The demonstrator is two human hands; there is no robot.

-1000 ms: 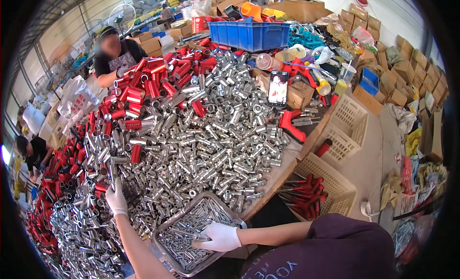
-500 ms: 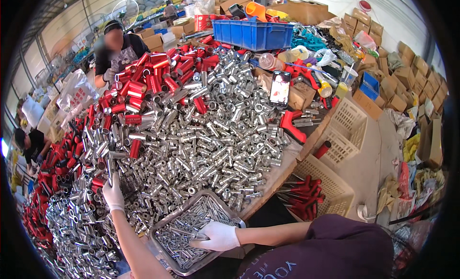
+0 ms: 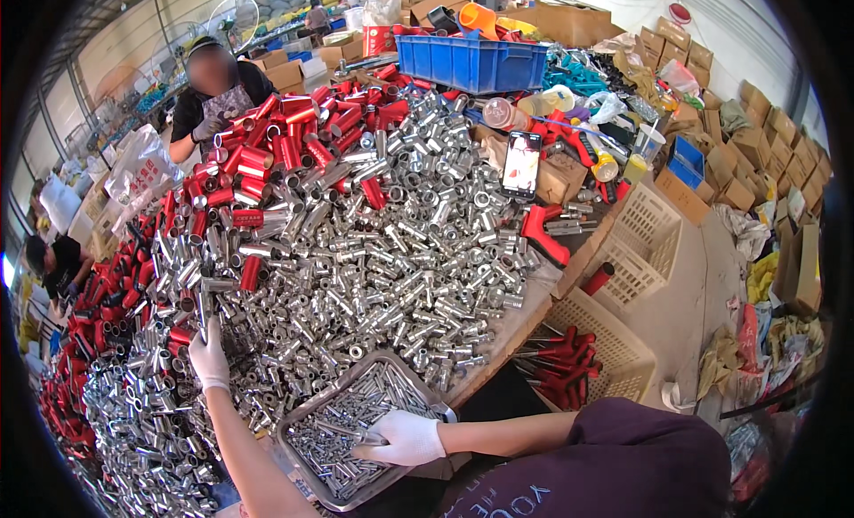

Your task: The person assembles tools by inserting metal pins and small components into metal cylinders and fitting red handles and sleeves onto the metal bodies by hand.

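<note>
My left hand (image 3: pixel 210 358), in a white glove, is closed around a slim shiny metal rod (image 3: pixel 204 309) that points up and away, over the left part of the heap of metal parts. Low in the middle, my gloved right hand (image 3: pixel 406 438) rests over a metal tray (image 3: pixel 289 456) full of thin bolt-like pins (image 3: pixel 342 420). Its fingers are closed on a short silver cylinder (image 3: pixel 370 439), partly hidden by the glove. Around my left hand lie silver tubes and sleeves, with a red tube (image 3: pixel 252 274) just beyond it.
Red tubes and handles (image 3: pixel 294 144) pile up at the far left, near a co-worker (image 3: pixel 213 91). A phone (image 3: pixel 521 165) stands at the heap's right side by a red handle (image 3: pixel 543 237). Behind sits a blue crate (image 3: pixel 471 64); cream baskets (image 3: pixel 614 340) stand below the table's right edge.
Both my hands stay almost in place. The wider metal piece seen crosswise at the tip of the left hand's rod no longer shows there. The co-worker's head and hands have shifted slightly.
</note>
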